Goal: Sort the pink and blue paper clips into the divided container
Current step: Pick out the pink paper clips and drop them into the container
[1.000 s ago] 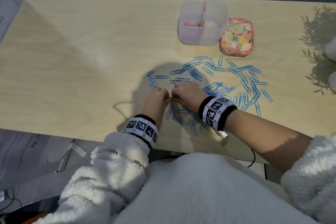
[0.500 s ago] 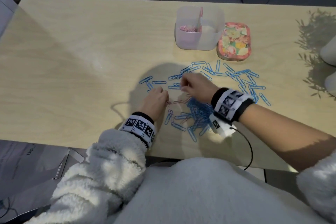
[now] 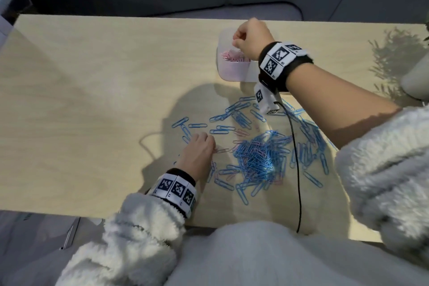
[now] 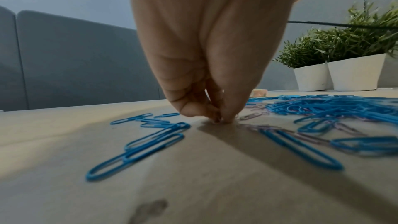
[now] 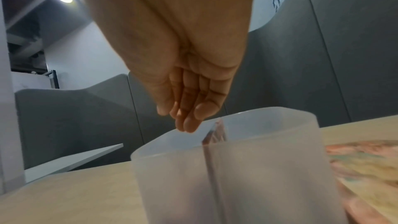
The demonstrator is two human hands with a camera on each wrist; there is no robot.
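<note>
The frosted divided container (image 3: 232, 72) stands at the table's far side, with pink clips (image 3: 233, 58) in its left compartment. My right hand (image 3: 235, 40) hovers over that compartment. In the right wrist view the right hand (image 5: 178, 118) has straight fingers pointing down, with nothing visible in them, just left of the divider (image 5: 213, 134). A dense pile of blue clips (image 3: 260, 155) mixed with some pink ones lies mid-table. My left hand (image 3: 212, 146) rests on the table left of the pile. Its fingertips (image 4: 226, 117) pinch a small pink clip (image 4: 216, 120) against the wood.
A floral tin (image 5: 366, 163) lies right of the container. Two potted plants in white pots (image 4: 344, 72) stand at the far right. A black cable (image 3: 294, 158) from my right wrist hangs across the pile. Loose blue clips (image 4: 137, 154) lie scattered around my left hand.
My right hand left the clip pile and moved up to the container's left compartment. My left hand stayed at the pile's left edge.
</note>
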